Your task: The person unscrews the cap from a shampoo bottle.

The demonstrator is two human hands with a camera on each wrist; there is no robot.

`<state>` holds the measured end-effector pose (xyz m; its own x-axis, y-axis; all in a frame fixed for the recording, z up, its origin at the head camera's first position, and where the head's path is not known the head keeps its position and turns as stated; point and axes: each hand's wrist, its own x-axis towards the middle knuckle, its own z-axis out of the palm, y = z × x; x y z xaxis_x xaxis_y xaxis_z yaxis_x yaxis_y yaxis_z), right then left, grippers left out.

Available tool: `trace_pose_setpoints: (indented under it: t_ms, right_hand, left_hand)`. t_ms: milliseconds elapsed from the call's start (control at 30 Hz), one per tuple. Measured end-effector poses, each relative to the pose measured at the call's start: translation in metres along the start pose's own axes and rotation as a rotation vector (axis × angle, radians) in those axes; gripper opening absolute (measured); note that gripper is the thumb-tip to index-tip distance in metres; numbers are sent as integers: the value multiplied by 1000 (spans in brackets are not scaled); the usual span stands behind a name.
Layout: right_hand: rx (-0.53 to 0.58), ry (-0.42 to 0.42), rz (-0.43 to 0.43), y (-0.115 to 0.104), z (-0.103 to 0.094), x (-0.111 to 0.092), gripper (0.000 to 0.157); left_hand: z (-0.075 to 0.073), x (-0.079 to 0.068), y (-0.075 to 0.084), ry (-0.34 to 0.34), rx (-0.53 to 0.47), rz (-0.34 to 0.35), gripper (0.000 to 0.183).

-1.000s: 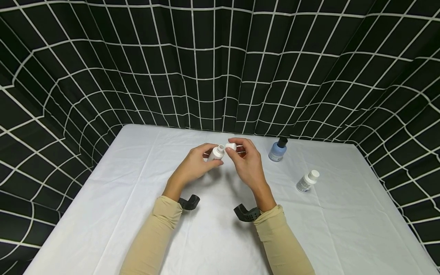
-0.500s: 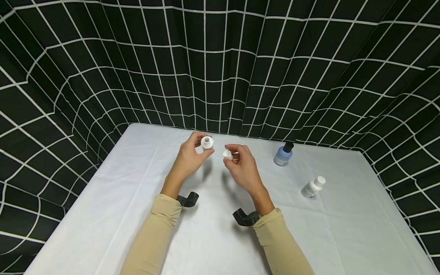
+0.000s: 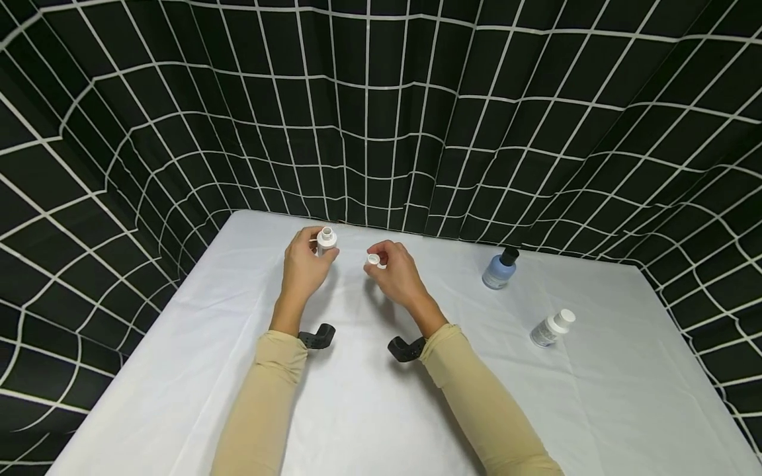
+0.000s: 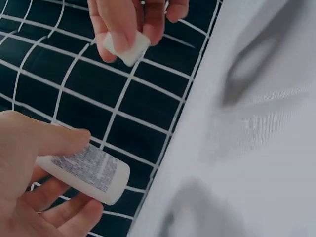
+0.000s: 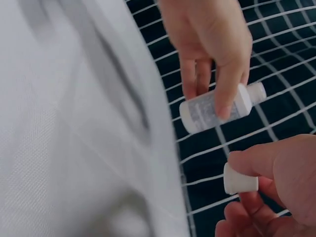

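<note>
My left hand grips a small white bottle with a printed grey label between thumb and fingers. Its uncapped neck points up in the head view. To the right, my right hand pinches the white cap, its hollow side facing up in the head view. Both hands are held above the white table, a hand's width apart. In the left wrist view the cap shows between the right thumb and fingers, and the bottle's base sticks out past the left fingers.
A blue bottle with a black cap stands at the back right of the white-covered table. In front and to its right stands a second white capped bottle. A black curtain with white grid lines surrounds the table's back and sides.
The cap and bottle have moved apart from close together. The left hand has shifted left with the bottle; the right hand has also moved left and turned the cap's hollow side up.
</note>
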<state>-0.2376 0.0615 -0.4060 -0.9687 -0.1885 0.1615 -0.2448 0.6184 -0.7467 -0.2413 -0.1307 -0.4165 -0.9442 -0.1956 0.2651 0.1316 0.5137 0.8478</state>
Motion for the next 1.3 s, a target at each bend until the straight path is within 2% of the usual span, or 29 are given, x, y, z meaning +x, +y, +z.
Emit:
trace_pose_setpoints:
  t_ms: [300,667,1300]
  right_hand:
    - [-62,-79,-6,7,32,30,36]
    - [-182,-136,-16,11,62,41,33]
    - [-292,-201,-47,15,70,38,33]
  left_hand:
    - [-1,7,-19,-44,18,-112,54]
    - [-6,11,-28,-45,38,-160,53]
    - [-5,9,-39,-93,63,-213,55]
